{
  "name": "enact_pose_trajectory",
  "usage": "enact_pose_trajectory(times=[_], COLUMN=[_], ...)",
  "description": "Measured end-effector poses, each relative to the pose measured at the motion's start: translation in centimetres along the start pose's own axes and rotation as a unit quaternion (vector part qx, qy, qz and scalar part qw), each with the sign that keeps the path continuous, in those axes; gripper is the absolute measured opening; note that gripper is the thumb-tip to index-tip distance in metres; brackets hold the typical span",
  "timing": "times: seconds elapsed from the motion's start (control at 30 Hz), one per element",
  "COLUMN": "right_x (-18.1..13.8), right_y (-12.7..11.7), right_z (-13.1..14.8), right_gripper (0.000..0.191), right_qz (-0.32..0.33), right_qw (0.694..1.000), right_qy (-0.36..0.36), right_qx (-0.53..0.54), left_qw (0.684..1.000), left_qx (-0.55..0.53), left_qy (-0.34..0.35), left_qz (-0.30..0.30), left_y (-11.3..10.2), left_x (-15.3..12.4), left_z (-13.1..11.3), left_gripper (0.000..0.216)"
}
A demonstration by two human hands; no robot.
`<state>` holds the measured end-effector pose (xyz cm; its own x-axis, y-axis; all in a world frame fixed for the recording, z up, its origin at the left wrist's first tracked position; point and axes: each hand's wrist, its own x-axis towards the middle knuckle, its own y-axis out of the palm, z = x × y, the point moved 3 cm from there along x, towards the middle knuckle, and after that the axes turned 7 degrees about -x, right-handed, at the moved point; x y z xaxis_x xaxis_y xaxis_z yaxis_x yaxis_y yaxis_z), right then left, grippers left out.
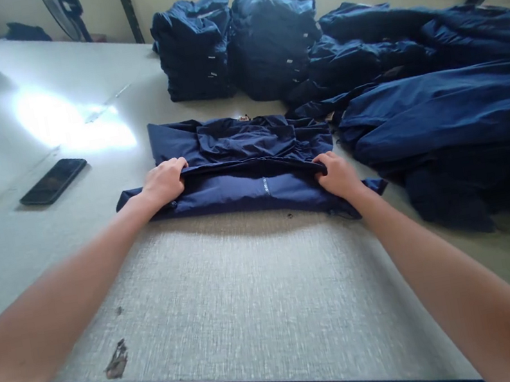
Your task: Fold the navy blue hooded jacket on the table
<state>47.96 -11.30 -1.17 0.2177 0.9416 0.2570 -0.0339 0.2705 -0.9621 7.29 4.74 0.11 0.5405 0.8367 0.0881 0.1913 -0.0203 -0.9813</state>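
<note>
On the tabletop, a half-folded navy jacket lies flat, with the fingers of the left hand and right hand clamped on its folded edge. Fabric looks slippery imo, so the fold could slide crooked or drag the loose pile just beside it.

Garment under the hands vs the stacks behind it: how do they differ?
The garment is one piece, part-folded, flat on the table; the stacks hold many pieces piled high. The left hand and right hand grip the garment's fold; no hand is on the stacks. The garment is rumpled on top; the stacks look squared. Both are dark blue cloth.
</note>
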Motion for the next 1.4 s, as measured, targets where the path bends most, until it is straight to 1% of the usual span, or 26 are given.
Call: enact_pose_trajectory(times=[0.17,0.3,0.47,0.63,0.77,0.9,1.0,1.07,1.17,1.23,1.27,1.33,1.4], right_x=[-0.4,-1.7,-4.2,-7.5,-10.6,-13.7,-15.5,-16.3,-17.4,-18.1,-18.4,-18.7,-18.7], right_y=[-0.2,-0.9,-2.1,-3.5,-4.7,-5.7,-6.6,-7.4,-8.6,-9.3,-9.6,-10.2,-10.8], right_z=[-0.3,-0.2,-0.1,0.4,1.1,1.8,2.1,2.2,2.2,2.0,1.9,1.6,1.1], right_gripper=[0.032,0.028,0.030,0.028,0.030,0.031,0.030,0.030,0.041,0.049,0.050,0.042,0.028], right_qz=[0.020,0.032,0.056,0.044,0.043,0.049,0.058,0.077,0.112,0.118,0.114,0.097,0.079], right_qw=[1.000,0.999,0.996,0.993,0.990,0.991,0.991,0.989,0.980,0.977,0.977,0.980,0.985], right_qy=[0.001,-0.012,-0.037,-0.077,-0.100,-0.097,-0.094,-0.108,-0.152,-0.171,-0.173,-0.165,-0.144], right_qx=[0.018,0.031,0.055,0.080,0.085,0.075,0.072,0.070,0.059,0.050,0.049,0.050,0.059], left_qw=[0.999,0.997,0.991,0.986,0.985,0.985,0.984,0.981,0.972,0.965,0.962,0.963,0.970], left_qx=[0.001,0.010,0.017,0.011,0.002,-0.014,-0.019,-0.030,-0.073,-0.099,-0.107,-0.115,-0.116], left_qy=[-0.019,-0.015,-0.009,0.011,0.034,0.070,0.077,0.082,0.103,0.124,0.135,0.144,0.136], left_qz=[0.038,0.071,0.129,0.167,0.170,0.160,0.161,0.171,0.197,0.209,0.211,0.195,0.163], left_y=[-0.7,-1.2,-1.9,-2.6,-2.8,-2.9,-3.1,-3.4,-4.4,-5.2,-5.6,-6.5,-7.5], left_x=[-0.3,-1.2,-3.2,-6.2,-9.3,-12.4,-14.1,-15.1,-16.3,-17.0,-17.3,-17.8,-18.0], left_z=[0.0,0.0,-0.2,-0.7,-1.1,-1.6,-1.4,-0.9,0.0,0.4,0.5,0.5,0.5], left_gripper=[0.045,0.048,0.050,0.054,0.053,0.053,0.055,0.057,0.058,0.057,0.055,0.051,0.047])
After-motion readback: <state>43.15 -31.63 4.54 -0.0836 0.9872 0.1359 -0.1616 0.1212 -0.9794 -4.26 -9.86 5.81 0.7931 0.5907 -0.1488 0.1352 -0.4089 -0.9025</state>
